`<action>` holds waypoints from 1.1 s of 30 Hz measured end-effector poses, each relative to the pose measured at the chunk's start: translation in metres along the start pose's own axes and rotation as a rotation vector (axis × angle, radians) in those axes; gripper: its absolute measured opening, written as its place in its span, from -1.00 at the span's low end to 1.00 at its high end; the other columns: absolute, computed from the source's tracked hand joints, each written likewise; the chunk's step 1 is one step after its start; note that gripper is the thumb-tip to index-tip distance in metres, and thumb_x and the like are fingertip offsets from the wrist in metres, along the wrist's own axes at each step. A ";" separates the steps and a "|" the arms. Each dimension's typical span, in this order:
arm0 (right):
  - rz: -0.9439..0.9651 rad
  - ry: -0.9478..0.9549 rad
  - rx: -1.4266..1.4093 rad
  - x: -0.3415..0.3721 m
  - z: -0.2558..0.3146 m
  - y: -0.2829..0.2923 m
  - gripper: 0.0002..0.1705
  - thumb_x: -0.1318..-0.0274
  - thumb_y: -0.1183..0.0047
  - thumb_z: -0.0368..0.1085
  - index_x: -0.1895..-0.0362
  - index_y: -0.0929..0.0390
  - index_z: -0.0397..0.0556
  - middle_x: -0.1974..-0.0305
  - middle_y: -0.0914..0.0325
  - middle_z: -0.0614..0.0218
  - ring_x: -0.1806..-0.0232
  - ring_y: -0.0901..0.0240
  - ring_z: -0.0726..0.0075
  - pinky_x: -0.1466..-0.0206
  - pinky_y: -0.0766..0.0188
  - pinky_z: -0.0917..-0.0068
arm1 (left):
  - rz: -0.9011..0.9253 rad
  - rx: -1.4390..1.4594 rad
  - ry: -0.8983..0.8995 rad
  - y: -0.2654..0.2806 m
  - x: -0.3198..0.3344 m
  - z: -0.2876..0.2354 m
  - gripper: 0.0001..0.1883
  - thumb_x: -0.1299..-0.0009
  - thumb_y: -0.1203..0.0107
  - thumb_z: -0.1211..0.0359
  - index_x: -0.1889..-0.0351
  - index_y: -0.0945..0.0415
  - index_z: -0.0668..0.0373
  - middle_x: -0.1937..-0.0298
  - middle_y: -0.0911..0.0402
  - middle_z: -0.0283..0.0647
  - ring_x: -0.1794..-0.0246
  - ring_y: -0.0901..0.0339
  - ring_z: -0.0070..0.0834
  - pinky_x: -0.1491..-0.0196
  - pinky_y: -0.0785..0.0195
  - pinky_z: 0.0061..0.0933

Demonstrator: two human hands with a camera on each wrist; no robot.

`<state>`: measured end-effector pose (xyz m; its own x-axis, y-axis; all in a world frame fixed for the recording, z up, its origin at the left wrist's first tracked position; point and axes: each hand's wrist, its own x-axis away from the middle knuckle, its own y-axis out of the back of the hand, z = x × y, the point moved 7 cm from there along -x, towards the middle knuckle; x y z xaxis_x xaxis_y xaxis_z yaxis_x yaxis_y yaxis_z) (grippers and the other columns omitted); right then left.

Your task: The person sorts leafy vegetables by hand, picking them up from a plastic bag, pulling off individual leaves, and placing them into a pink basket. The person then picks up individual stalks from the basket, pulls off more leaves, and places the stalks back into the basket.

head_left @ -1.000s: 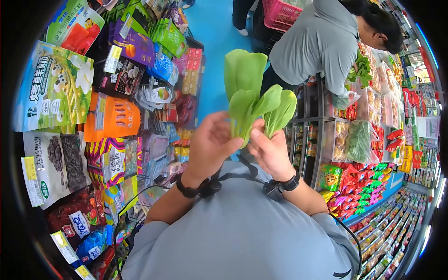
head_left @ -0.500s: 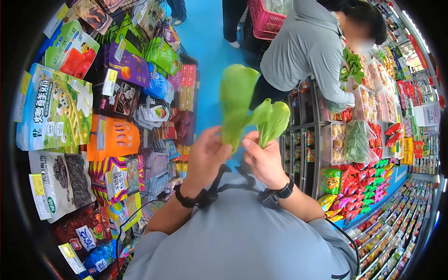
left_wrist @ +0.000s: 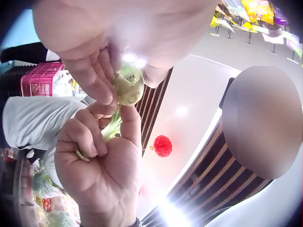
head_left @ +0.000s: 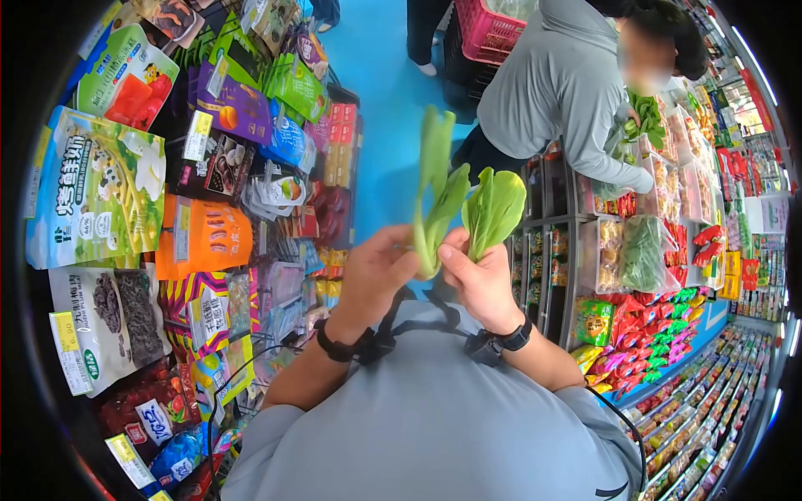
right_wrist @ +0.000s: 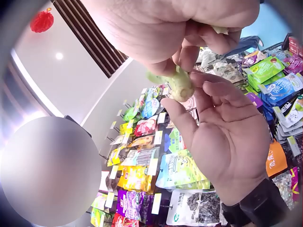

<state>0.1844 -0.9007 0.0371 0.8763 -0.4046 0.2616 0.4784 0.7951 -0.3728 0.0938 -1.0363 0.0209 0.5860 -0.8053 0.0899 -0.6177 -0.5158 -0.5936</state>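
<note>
My left hand (head_left: 376,271) holds a small bok choy (head_left: 431,196) upright near its base, its tall leaf now edge-on in the head view. The cut root end (left_wrist: 129,93) pokes out below the fingers in the left wrist view. My right hand (head_left: 480,282) grips a loose bunch of bok choy leaves (head_left: 494,209) in its curled fingers. A pale stem end (right_wrist: 220,30) shows in that fist in the right wrist view. The right thumb and forefinger are right at the stalk of the bok choy, close beside the left fingertips.
Hanging snack bags (head_left: 100,184) line the left side. At the right, a person in a grey top (head_left: 547,92) bends over bins (head_left: 622,255) with bagged goods and handles greens (head_left: 647,117). A pink crate (head_left: 491,29) stands ahead beside the blue floor (head_left: 380,125).
The bok choy has been turned in the left hand from broad leaf face to edge-on. The right hand keeps its leaves beside it. The other person's head has turned slightly.
</note>
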 end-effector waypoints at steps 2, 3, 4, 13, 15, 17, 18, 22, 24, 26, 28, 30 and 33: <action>0.003 -0.007 -0.010 -0.002 0.000 0.000 -0.93 -0.42 -0.26 -0.38 0.19 -0.67 -0.11 0.41 -0.59 0.62 0.43 -0.33 0.79 0.37 -0.23 0.66 | -0.006 0.015 0.008 -0.001 -0.002 -0.004 -0.50 -0.54 -0.33 0.44 -0.37 -0.42 0.36 -0.17 -0.69 -0.13 -0.12 -0.68 -0.48 -0.18 -0.57 -0.43; 0.004 -0.010 -0.016 -0.002 0.000 0.000 -0.93 -0.42 -0.26 -0.38 0.19 -0.67 -0.11 0.41 -0.58 0.62 0.44 -0.32 0.79 0.38 -0.22 0.66 | -0.009 0.018 0.008 -0.005 -0.003 -0.008 -0.50 -0.54 -0.33 0.45 -0.37 -0.42 0.36 -0.18 -0.69 -0.13 -0.12 -0.68 -0.48 -0.17 -0.57 -0.43; 0.007 -0.006 -0.008 -0.004 0.000 0.000 -0.92 -0.42 -0.25 -0.37 0.18 -0.68 -0.12 0.42 -0.58 0.62 0.45 -0.32 0.79 0.38 -0.21 0.66 | -0.012 0.022 0.008 -0.007 -0.004 -0.010 -0.51 -0.53 -0.33 0.45 -0.36 -0.42 0.36 -0.18 -0.69 -0.12 -0.11 -0.68 -0.48 -0.16 -0.58 -0.43; 0.066 -0.010 -0.122 -0.005 -0.001 0.001 -0.83 -0.48 -0.18 -0.35 0.00 -0.72 -0.16 0.37 -0.59 0.60 0.44 -0.31 0.78 0.38 -0.21 0.66 | -0.082 -0.065 -0.151 -0.002 -0.012 -0.012 -0.40 -0.43 -0.40 0.55 -0.34 -0.31 0.24 -0.14 -0.66 -0.16 -0.11 -0.67 -0.47 -0.13 -0.55 -0.43; 0.086 0.024 -0.018 -0.005 0.002 0.000 -0.83 -0.48 -0.18 -0.38 -0.02 -0.71 -0.18 0.31 -0.61 0.57 0.38 -0.37 0.75 0.32 -0.28 0.64 | -0.103 -0.099 -0.187 -0.001 -0.014 -0.013 -0.36 -0.42 -0.42 0.54 -0.36 -0.28 0.21 -0.12 -0.66 -0.17 -0.09 -0.67 -0.49 -0.12 -0.55 -0.44; 0.061 0.045 0.042 -0.005 0.005 -0.004 -0.82 -0.46 -0.18 -0.41 -0.05 -0.70 -0.19 0.24 -0.64 0.52 0.28 -0.44 0.70 0.21 -0.37 0.59 | -0.113 -0.136 -0.217 -0.001 -0.015 -0.015 -0.35 -0.41 -0.44 0.52 -0.37 -0.28 0.22 -0.12 -0.65 -0.18 -0.07 -0.67 -0.50 -0.10 -0.55 -0.45; 0.053 0.049 0.047 -0.006 0.005 -0.004 -0.81 -0.45 -0.19 -0.42 -0.06 -0.70 -0.20 0.21 -0.65 0.50 0.23 -0.47 0.68 0.15 -0.40 0.57 | -0.114 -0.157 -0.229 -0.001 -0.015 -0.017 -0.36 -0.41 -0.44 0.51 -0.36 -0.30 0.23 -0.12 -0.65 -0.18 -0.05 -0.67 -0.51 -0.10 -0.55 -0.46; 0.040 0.066 0.025 -0.008 0.002 0.000 -0.79 -0.44 -0.19 -0.45 -0.08 -0.69 -0.22 0.12 -0.70 0.43 0.09 -0.56 0.59 -0.03 -0.48 0.50 | -0.064 -0.211 -0.225 0.004 -0.016 -0.017 -0.39 -0.40 -0.47 0.49 -0.31 -0.35 0.29 -0.12 -0.64 -0.19 0.02 -0.65 -0.54 -0.09 -0.55 -0.49; 0.039 0.091 0.043 -0.008 0.003 0.000 -0.78 -0.44 -0.18 -0.46 -0.09 -0.69 -0.23 0.08 -0.72 0.41 0.06 -0.58 0.56 -0.07 -0.50 0.47 | -0.054 -0.176 -0.195 0.000 -0.016 -0.020 -0.41 -0.39 -0.48 0.48 -0.29 -0.37 0.31 -0.11 -0.62 -0.21 0.00 -0.63 -0.54 -0.10 -0.55 -0.49; 0.038 0.103 0.049 -0.008 0.002 0.000 -0.77 -0.44 -0.16 -0.46 -0.11 -0.69 -0.23 0.05 -0.74 0.39 0.04 -0.59 0.54 -0.10 -0.50 0.46 | -0.051 -0.165 -0.195 -0.001 -0.016 -0.022 -0.41 -0.39 -0.48 0.48 -0.28 -0.38 0.32 -0.10 -0.60 -0.22 -0.03 -0.61 -0.54 -0.13 -0.55 -0.47; 0.041 0.108 0.044 -0.009 0.002 0.000 -0.76 -0.45 -0.14 -0.46 -0.12 -0.68 -0.23 0.03 -0.74 0.37 0.01 -0.60 0.53 -0.12 -0.51 0.45 | -0.053 -0.179 -0.226 -0.001 -0.016 -0.023 -0.42 -0.40 -0.47 0.48 -0.28 -0.38 0.31 -0.08 -0.58 -0.24 -0.09 -0.60 -0.54 -0.16 -0.55 -0.45; 0.042 0.111 0.038 -0.009 0.002 -0.001 -0.75 -0.45 -0.13 -0.46 -0.13 -0.68 -0.23 0.01 -0.75 0.36 -0.01 -0.60 0.52 -0.14 -0.51 0.44 | -0.053 -0.155 -0.255 0.000 -0.016 -0.023 -0.44 -0.40 -0.43 0.54 -0.29 -0.39 0.31 -0.05 -0.62 -0.21 -0.10 -0.64 -0.48 -0.18 -0.58 -0.35; 0.036 0.116 0.036 -0.009 0.002 -0.001 -0.74 -0.46 -0.13 -0.43 -0.14 -0.67 -0.22 0.02 -0.74 0.37 0.02 -0.58 0.54 -0.10 -0.50 0.46 | -0.067 -0.115 -0.282 -0.003 -0.017 -0.027 -0.43 -0.40 -0.40 0.59 -0.31 -0.36 0.30 -0.03 -0.64 -0.21 -0.11 -0.67 -0.44 -0.19 -0.60 -0.31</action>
<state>0.1759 -0.8968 0.0363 0.8946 -0.4235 0.1428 0.4460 0.8248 -0.3475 0.0716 -1.0289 0.0424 0.7396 -0.6641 -0.1094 -0.6191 -0.6075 -0.4977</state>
